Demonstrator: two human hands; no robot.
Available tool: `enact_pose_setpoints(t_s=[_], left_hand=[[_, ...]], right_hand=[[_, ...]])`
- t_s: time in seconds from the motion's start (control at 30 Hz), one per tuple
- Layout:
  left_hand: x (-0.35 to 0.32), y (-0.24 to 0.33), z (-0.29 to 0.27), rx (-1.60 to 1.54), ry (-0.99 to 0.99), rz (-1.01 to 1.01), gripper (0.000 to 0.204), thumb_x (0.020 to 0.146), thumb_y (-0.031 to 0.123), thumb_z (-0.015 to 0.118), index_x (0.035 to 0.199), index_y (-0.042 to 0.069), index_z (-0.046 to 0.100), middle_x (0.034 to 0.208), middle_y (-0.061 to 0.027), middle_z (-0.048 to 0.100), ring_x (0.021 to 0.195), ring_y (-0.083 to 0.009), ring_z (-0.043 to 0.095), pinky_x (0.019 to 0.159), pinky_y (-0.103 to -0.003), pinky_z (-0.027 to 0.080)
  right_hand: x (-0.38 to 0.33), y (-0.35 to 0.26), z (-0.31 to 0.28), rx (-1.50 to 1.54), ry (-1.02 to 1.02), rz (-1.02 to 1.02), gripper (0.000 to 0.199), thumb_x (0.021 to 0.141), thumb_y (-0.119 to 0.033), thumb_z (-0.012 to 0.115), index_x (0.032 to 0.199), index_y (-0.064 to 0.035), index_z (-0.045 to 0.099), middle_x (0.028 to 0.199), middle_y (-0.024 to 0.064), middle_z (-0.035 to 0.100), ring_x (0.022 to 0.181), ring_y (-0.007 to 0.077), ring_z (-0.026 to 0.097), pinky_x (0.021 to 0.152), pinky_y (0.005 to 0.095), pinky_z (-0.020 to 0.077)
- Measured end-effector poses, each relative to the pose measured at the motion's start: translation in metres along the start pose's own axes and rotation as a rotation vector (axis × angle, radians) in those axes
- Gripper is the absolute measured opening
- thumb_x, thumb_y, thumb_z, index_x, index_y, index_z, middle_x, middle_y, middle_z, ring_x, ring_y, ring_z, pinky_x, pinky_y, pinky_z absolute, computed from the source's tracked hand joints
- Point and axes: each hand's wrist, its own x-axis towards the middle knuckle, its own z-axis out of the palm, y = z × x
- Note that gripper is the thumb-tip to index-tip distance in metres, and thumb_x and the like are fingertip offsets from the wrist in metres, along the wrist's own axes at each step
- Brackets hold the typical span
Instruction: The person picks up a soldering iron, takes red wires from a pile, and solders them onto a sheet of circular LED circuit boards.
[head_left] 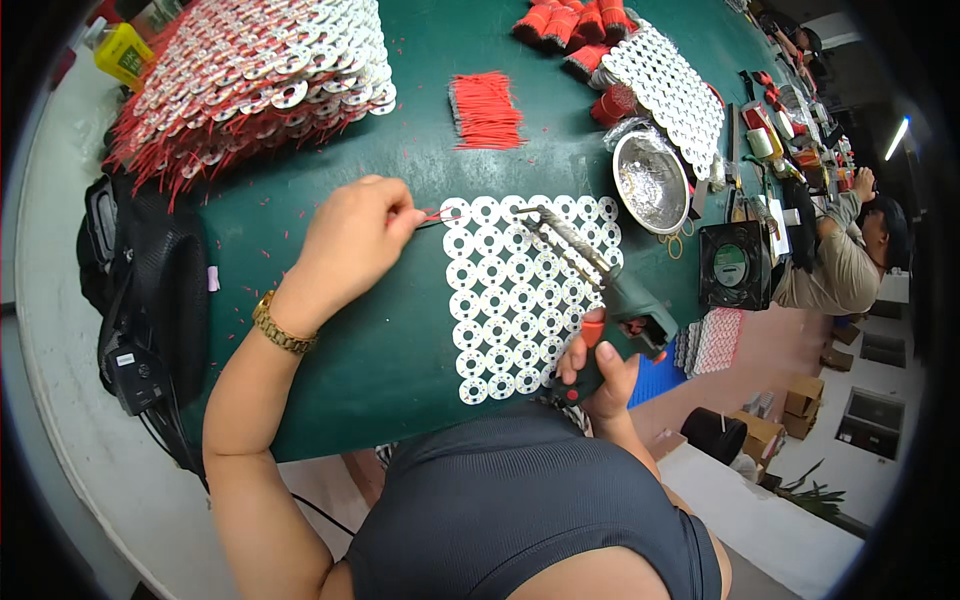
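Observation:
A panel of joined white ring-shaped circuit boards (pixel 493 302) lies flat in front of me on the green table. My left hand (pixel 362 232) is closed in a pinch on thin red and black wires (pixel 432 217), whose ends reach the corner board at the panel's far left. In my right hand (pixel 605 380) is a dark green soldering gun (pixel 637 303) with a red trigger, held over the panel's right side. Its long metal front points to the far left, and the tip hangs over the far row of boards, apart from the wires.
A tall stack of wired board panels (pixel 260 75) stands at far left. Beyond the panel lies a bundle of red wires (pixel 486 110). A metal bowl (pixel 651 182), another panel (pixel 668 90) and a black fan (pixel 733 265) are on the right. A co-worker (pixel 835 255) sits farther right.

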Motion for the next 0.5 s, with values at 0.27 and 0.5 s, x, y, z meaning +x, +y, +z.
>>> enact_pose_setpoints(t_s=[0.27, 0.5], left_hand=[[-0.015, 0.013, 0.002, -0.286, 0.229, 0.016, 0.008, 0.08, 0.003, 0.073, 0.086, -0.001, 0.07, 0.078, -0.0054, 0.068, 0.069, -0.0095, 0.06, 0.064, -0.025, 0.048], [-0.026, 0.016, 0.048, -0.133, 0.224, 0.069, 0.01, 0.085, 0.009, 0.069, 0.083, 0.0, 0.065, 0.074, -0.0093, 0.064, 0.063, -0.0165, 0.059, 0.059, -0.029, 0.047]], right_hand=[[0.019, -0.003, -0.029, 0.18, -0.061, -0.178, 0.041, 0.09, -0.021, 0.059, 0.121, 0.0019, 0.046, 0.07, 0.0108, 0.053, 0.053, 0.0183, 0.055, 0.053, 0.0312, 0.0487], [-0.004, 0.002, -0.018, 0.115, -0.113, -0.14, 0.048, 0.088, -0.021, 0.062, 0.124, 0.0015, 0.041, 0.074, 0.0118, 0.054, 0.058, 0.0208, 0.06, 0.058, 0.0344, 0.0536]])
